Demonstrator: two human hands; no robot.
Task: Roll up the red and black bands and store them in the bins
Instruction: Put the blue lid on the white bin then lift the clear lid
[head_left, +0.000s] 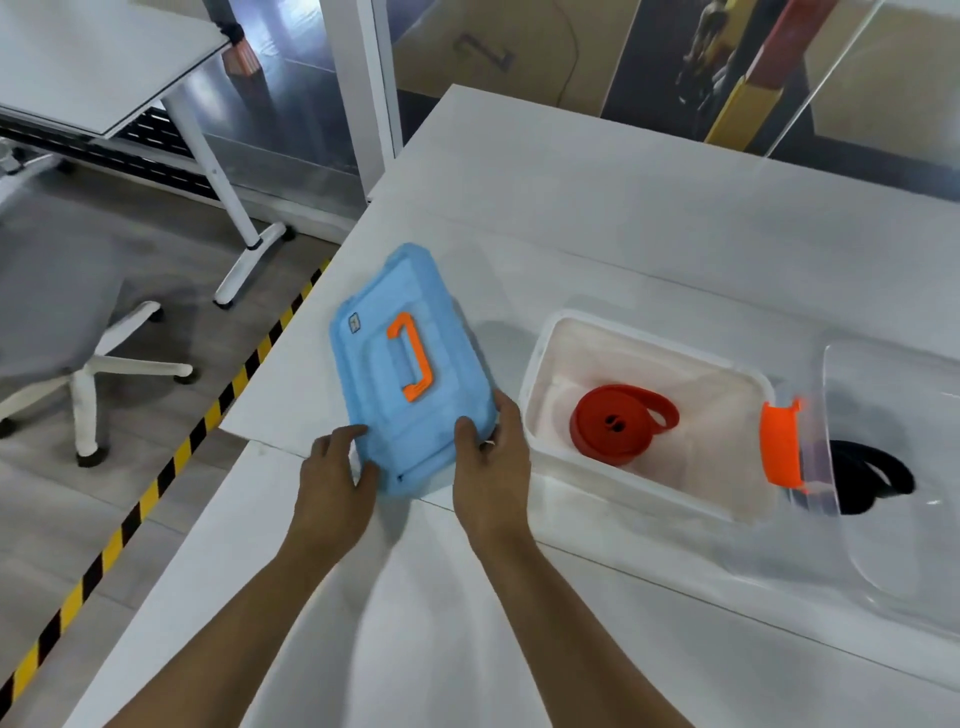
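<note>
A rolled red band (618, 422) lies inside an open white bin (649, 488) at the middle right of the white table (597, 208). A rolled black band (867, 475) sits in a clear bin (893, 545) at the far right, seen through its wall. A blue lid (400, 395) with an orange handle (410, 361) rests on the table left of the white bin. My left hand (335, 475) grips the lid's near left corner. My right hand (491, 457) grips its near right edge, thumb on top.
An orange latch (782, 449) sits between the two bins. The table's left edge (291, 332) drops to a floor with yellow-black tape (156, 483). A grey office chair (67, 322) and another white desk (104, 67) stand to the left.
</note>
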